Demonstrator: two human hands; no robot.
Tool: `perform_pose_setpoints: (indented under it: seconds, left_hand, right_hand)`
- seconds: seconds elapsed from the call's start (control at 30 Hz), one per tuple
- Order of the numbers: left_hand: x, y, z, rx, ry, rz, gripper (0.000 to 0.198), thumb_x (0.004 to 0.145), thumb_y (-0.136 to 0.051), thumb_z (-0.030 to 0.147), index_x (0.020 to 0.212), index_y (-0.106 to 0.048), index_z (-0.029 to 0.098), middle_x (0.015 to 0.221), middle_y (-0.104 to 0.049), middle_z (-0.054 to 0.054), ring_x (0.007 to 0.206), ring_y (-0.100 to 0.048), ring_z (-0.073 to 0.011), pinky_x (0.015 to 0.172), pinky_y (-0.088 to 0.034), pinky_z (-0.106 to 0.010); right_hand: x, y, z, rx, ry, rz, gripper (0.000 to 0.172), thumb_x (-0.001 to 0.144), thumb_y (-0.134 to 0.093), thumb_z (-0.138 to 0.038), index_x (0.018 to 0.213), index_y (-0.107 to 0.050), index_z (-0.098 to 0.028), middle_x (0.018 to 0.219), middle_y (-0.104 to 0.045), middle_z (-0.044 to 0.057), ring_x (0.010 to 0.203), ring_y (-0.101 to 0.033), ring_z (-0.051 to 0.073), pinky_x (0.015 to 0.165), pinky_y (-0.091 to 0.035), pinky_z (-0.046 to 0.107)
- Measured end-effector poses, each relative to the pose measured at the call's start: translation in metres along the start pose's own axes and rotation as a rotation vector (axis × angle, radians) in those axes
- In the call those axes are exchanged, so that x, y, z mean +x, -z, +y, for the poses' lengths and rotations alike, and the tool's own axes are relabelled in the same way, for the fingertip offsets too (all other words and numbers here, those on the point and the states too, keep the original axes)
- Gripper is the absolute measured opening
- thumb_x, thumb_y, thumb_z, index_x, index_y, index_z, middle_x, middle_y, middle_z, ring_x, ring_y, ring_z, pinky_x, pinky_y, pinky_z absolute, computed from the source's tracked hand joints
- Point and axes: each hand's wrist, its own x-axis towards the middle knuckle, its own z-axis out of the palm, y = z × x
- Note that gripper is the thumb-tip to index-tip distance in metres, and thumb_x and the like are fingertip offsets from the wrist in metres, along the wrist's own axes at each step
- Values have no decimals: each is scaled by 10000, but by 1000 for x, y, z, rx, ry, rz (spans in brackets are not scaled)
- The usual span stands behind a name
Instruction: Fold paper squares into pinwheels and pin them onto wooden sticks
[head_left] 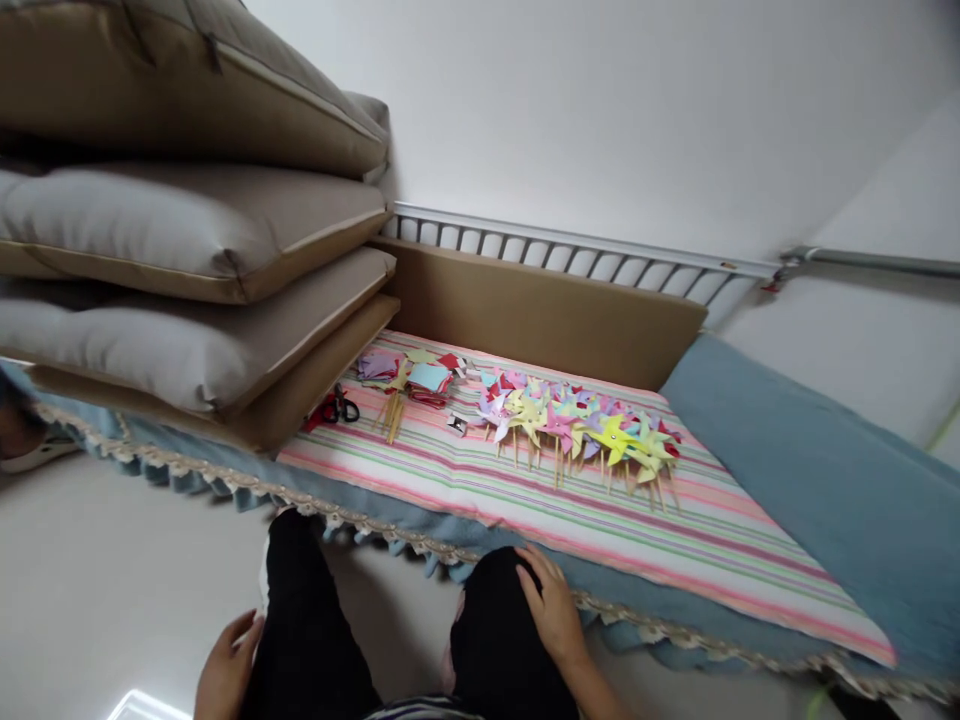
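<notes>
My left hand (227, 662) hangs beside my left thigh, its fingers loosely bent and slightly apart, with nothing seen in it. On my right knee rests my right hand (551, 602), open and with the fingers spread. Beyond my knees, a striped cloth (480, 490) carries many paper pinwheels (559, 425) on wooden sticks, laid in a row at the right. Further left are stacks of coloured paper (430, 380), a bundle of thin wooden sticks (393, 415), scissors (341, 406) with black handles and a small whitish box (457, 424). Neither hand touches these.
A tall pile of grey-brown cushions (300, 230) stands at the left. Behind the cloth, a brown board (525, 305) leans before a white radiator (585, 250). A blue cover (810, 440) with a lace-trimmed edge lies under the cloth. Another person's foot (37, 452) shows at far left.
</notes>
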Motion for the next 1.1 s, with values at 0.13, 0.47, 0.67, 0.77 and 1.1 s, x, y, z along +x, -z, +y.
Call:
perform_pose_setpoints:
  seconds: [0.13,0.47,0.67,0.77,1.1]
  left_hand:
    - [19,-24,41,-99,-132,-87,516,602,-597,559,937,-634,167,989,-676,-112,989,-606,-328,914,-442,-420]
    - [38,-97,144,-328,-325,-309,358,672,-624,448,914,-646,185,957,-691,-88,939,-622,-270,887,-458,-420]
    - [72,-153,233,-583,-380,-422,288,706,-627,381,893,-639,162,851,-684,-75,762,-638,-205,750,-503,-360]
    - [96,-185,255,-718,-341,-403,300,683,-652,362,897,-640,153,822,-685,-68,709,-629,-176,703,-501,-327]
    - [146,-213,274,-854,-200,-307,256,682,-652,346,860,-644,161,798,-683,-49,652,-602,-135,656,-474,-269]
  right_hand:
    - [-8,2,-2,-10,6,15,357,869,-425,-364,1146,-605,-228,1238,-569,84,1165,-508,227,1002,-404,421]
    - [60,-24,-47,153,70,-66,255,838,-482,-296,965,-680,-200,997,-682,96,962,-622,232,881,-484,383]
    - [187,-28,-98,218,155,21,221,815,-490,-230,922,-678,-186,905,-688,79,870,-637,198,791,-503,314]
    - [255,-36,-112,154,171,17,216,792,-516,-196,932,-680,-183,941,-684,73,909,-625,199,838,-480,325]
    - [400,-95,-131,-163,190,-104,420,744,-633,-291,1137,-608,-145,1328,-488,133,1243,-422,247,1039,-305,357]
